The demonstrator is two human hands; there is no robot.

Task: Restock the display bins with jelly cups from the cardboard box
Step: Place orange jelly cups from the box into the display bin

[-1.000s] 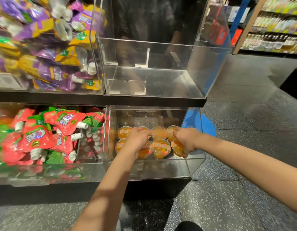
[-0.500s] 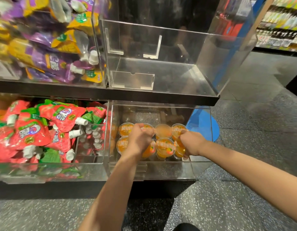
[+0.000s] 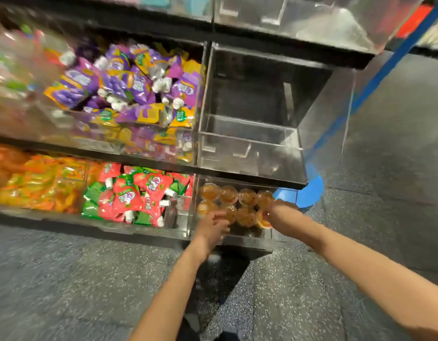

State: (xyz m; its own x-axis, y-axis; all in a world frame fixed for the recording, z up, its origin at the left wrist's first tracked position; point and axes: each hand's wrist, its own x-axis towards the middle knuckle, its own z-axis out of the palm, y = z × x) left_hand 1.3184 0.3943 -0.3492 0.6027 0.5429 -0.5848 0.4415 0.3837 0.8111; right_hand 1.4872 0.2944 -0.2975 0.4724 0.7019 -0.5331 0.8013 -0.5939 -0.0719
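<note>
Several orange jelly cups (image 3: 247, 196) sit in two rows in the clear lower-right display bin (image 3: 250, 236). My left hand (image 3: 211, 228) hovers at the bin's front edge, just in front of the cups, with loose fingers and nothing in it; the blur hides detail. My right hand (image 3: 283, 215) reaches in from the right, its fingers curled on the front-right jelly cup (image 3: 262, 220). The cardboard box is out of view.
Directly above is a clear bin (image 3: 247, 134) with nothing in it. Purple-and-yellow spout pouches (image 3: 129, 87) fill the bin to its left. Red-and-green pouches (image 3: 134, 195) and orange packets (image 3: 40, 183) fill the lower left bins. A blue post base (image 3: 309, 193) stands on the speckled floor.
My left hand has let go of a cup and drawn back to the bin's front edge. My right hand stays on the right-hand cups. The view has pulled back and tilted.
</note>
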